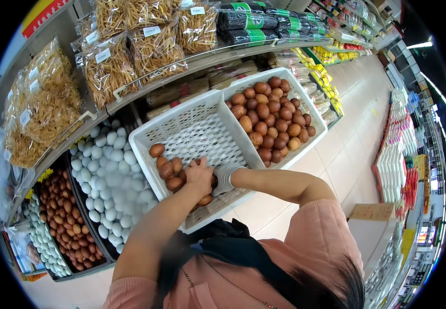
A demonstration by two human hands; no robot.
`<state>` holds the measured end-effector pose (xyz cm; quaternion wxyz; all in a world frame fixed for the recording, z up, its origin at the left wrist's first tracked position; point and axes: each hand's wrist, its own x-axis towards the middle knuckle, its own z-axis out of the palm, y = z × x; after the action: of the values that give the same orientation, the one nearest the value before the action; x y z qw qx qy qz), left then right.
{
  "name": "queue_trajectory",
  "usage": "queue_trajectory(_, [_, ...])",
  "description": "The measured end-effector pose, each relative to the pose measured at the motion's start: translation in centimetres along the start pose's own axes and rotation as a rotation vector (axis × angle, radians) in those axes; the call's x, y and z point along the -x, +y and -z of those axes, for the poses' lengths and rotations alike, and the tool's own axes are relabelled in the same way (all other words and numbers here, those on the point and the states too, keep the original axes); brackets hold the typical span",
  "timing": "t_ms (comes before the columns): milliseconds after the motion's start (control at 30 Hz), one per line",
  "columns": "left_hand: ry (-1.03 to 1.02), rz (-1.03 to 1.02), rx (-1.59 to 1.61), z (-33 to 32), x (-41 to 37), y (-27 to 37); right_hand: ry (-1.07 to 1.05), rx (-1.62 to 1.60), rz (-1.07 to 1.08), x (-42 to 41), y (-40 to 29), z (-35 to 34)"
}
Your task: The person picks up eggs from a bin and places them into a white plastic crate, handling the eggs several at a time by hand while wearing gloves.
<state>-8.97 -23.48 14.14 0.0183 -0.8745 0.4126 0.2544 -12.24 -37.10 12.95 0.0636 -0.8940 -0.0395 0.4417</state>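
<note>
A white plastic crate (223, 129) with perforated walls and a divider is tilted in front of me. My bare left hand (200, 175) reaches down among the brown eggs (166, 170) in its left compartment, with one egg showing past the fingertips. Close against it is my right hand (224, 178), in a grey-and-white striped glove. A dark egg is partly visible between the two hands. The fingers hide whether either hand grips an egg. In the right compartment lies a heap of brown eggs (273, 116).
Black trays at left hold pale eggs (116, 156) and brown eggs (66, 220). Above the crate, a shelf edge (207, 56) curves past bagged dried food (111, 58) and black packages (250, 23). A cardboard box (371, 211) stands at right by the tiled floor (352, 154).
</note>
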Motion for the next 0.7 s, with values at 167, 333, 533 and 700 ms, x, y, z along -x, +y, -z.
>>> queue_trajectory(167, [0.119, -0.038, -0.003, -2.0, 0.3, -0.2, 0.027, 0.063, -0.046, -0.6, -0.3, -1.1])
queue_trajectory(333, [-0.074, 0.018, 0.039, -0.5, 0.4, 0.4, 0.09, 0.083, -0.092, -2.0, 0.3, -2.2])
queue_trajectory(533, [-0.156, 0.061, 0.129, 1.4, -0.3, -0.2, -0.022, 0.137, -0.091, 0.8, 0.3, 0.7])
queue_trajectory(700, [-0.105, 0.075, 0.765, 0.6, -2.6, -2.4, -0.004, 0.147, -0.056, 1.6, 0.4, 2.2])
